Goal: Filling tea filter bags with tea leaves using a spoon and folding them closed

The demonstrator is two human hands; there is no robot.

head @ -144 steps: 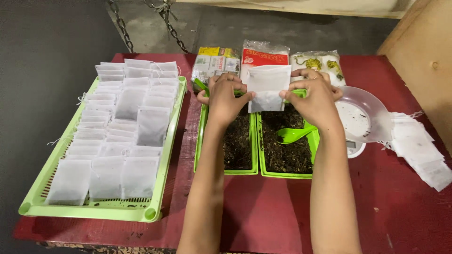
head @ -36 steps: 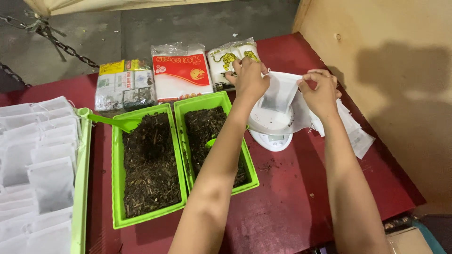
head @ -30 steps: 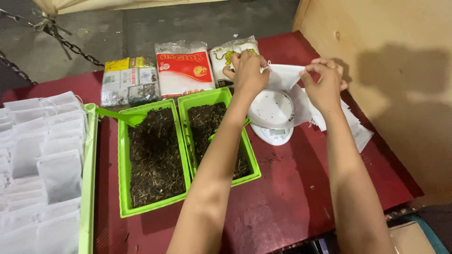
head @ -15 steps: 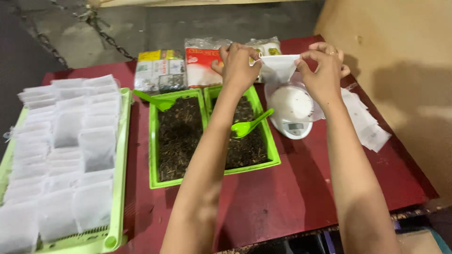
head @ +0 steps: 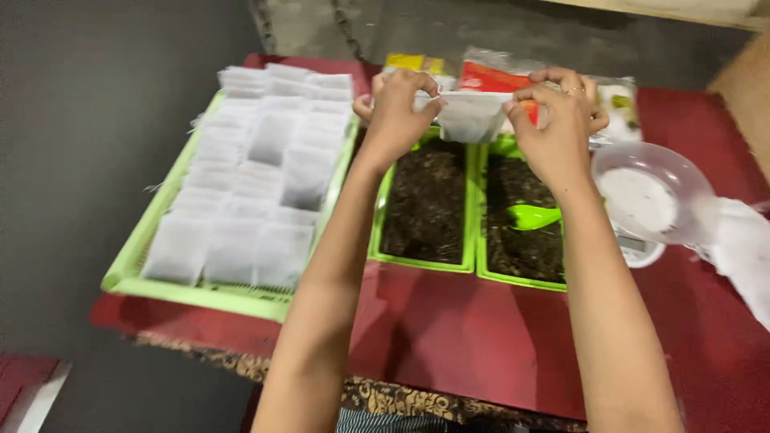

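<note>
Pinching white filter bag (head: 472, 115) by top corners, left hand (head: 399, 112), right hand (head: 557, 120), above green trays of dark loose material (head: 425, 204), green scoop (head: 533, 216) in right tray.

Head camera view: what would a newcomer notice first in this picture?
First, the two hands raised in the middle: the left hand and the right hand hold a small white filter bag stretched between them. Below them lie two green trays of dark loose material, with a green scoop in the right one. At left, a large green tray holds rows of white bags.
</note>
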